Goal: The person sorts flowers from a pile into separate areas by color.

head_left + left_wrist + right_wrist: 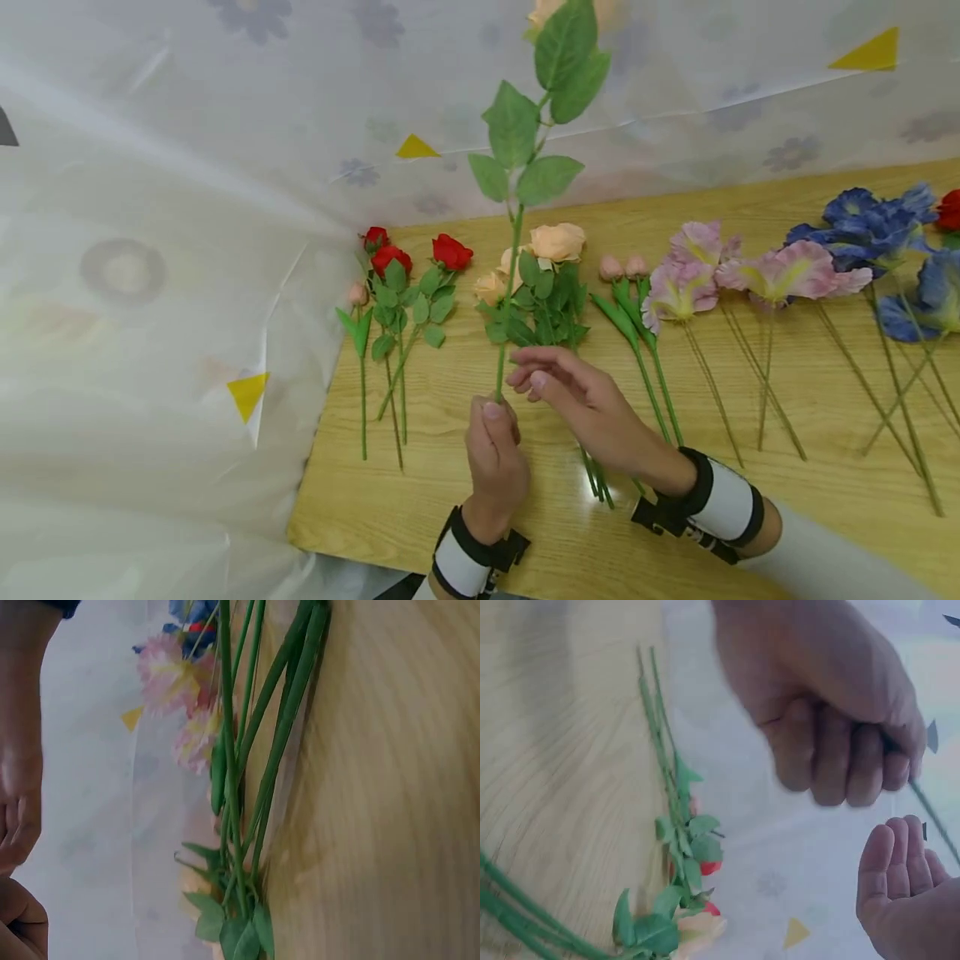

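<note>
My left hand [497, 458] grips the lower stem of a peach rose [510, 275], held upright above the table. Its green leaves [558, 179] rise high in the head view and the bloom is partly cut off at the top edge. My right hand [577, 404] is just right of the stem, fingers loosely bent and holding nothing. In the right wrist view the left fist [840, 742] wraps the stem, with the right hand [904, 877] below it, palm showing. Behind the held stem, a bunch of peach roses [557, 243] lies on the table.
Red roses [452, 252] and a pink tulip [357, 293] lie at the table's left. To the right are pink tulips [636, 267], pink-yellow flowers [780, 271] and blue flowers [855, 217]. A pale patterned sheet [300, 108] hangs along the back and left edges.
</note>
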### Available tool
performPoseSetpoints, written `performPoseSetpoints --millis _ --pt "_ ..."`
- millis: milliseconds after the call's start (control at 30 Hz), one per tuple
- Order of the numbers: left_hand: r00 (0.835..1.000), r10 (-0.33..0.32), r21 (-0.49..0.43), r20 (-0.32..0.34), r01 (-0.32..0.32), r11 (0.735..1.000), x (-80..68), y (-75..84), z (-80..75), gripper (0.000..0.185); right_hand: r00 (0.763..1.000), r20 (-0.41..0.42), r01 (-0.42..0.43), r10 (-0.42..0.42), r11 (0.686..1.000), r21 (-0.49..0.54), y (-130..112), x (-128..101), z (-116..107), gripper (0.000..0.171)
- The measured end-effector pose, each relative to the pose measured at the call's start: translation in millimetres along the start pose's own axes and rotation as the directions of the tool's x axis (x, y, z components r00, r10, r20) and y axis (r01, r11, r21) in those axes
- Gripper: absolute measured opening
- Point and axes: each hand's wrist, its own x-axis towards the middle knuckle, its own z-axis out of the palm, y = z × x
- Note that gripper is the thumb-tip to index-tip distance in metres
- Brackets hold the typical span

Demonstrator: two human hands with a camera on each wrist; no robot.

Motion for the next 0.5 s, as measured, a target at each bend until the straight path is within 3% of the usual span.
performPoseSetpoints --millis 167,300,500 --pt "0.993 0.091 0.002 0.077 -0.091 0.996 -7.8 2.6 16.4 0.027 0.998 0.01 0.053 -0.055 0.991 0.123 -11 -1 1 0.029" --pt "0.979 0.159 -0.061 0.129 -0.152 0.986 -5.7 3.3 22.8 0.041 0.996 0.02 0.08 -0.086 0.978 0.195 -13 -3 -1 0.026" --pt "0.96 0.186 -0.054 0.21 -0.178 0.983 -10.1 4.6 26.6 0.028 0.995 0.008 0.099 -0.103 0.973 0.208 -12 -6 -2 0.025"
